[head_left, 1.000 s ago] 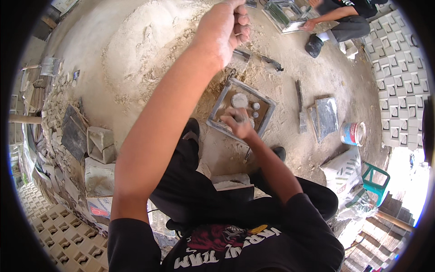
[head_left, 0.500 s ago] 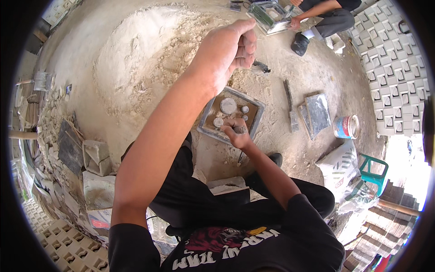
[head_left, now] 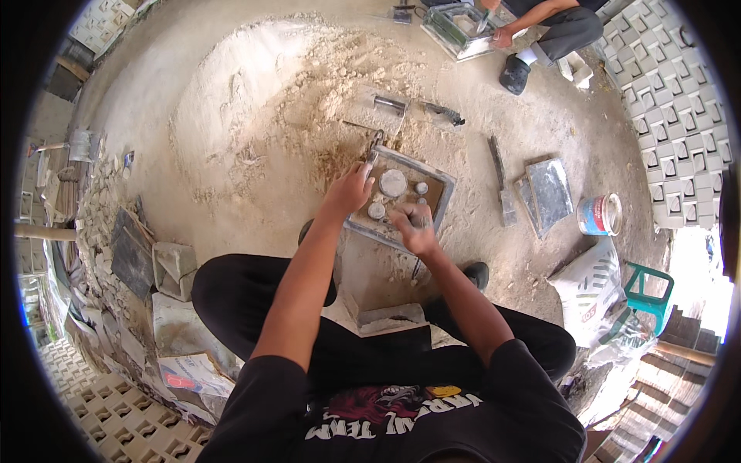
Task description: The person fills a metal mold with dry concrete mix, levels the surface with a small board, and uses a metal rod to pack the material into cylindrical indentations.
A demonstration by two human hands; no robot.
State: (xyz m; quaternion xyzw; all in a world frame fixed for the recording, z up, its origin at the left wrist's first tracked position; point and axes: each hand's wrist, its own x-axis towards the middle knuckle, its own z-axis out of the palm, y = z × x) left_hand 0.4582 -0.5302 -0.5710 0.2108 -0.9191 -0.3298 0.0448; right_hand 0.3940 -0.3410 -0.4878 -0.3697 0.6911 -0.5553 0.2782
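Observation:
A rectangular grey metal mould frame [head_left: 441, 204] lies on the ground in front of me. Inside it, on a brown sandy bed, stand a large round grey disc [head_left: 393, 183] and several smaller ones, such as the small disc [head_left: 377, 210] near the left side. My left hand [head_left: 351, 189] is closed on the frame's left side, just below a metal clasp [head_left: 376, 143] at its upper left corner. Over the near part of the frame, my right hand [head_left: 414, 226] is curled into a fist. What it grips is mostly hidden; a thin dark rod [head_left: 417, 268] shows just below it.
Beyond the frame lie a plastering trowel [head_left: 386, 112] and a heap of pale powder [head_left: 239, 85]. To the right are a brush-like tool [head_left: 502, 181], dark plates [head_left: 546, 197], a paint tin [head_left: 600, 214], a sack [head_left: 590, 289] and a green stool [head_left: 648, 293]. Another person's hand [head_left: 502, 37] holds a similar frame.
My left hand has come down from high above the frame to its left side, uncovering the trowel. My right hand stays over the near part of the frame.

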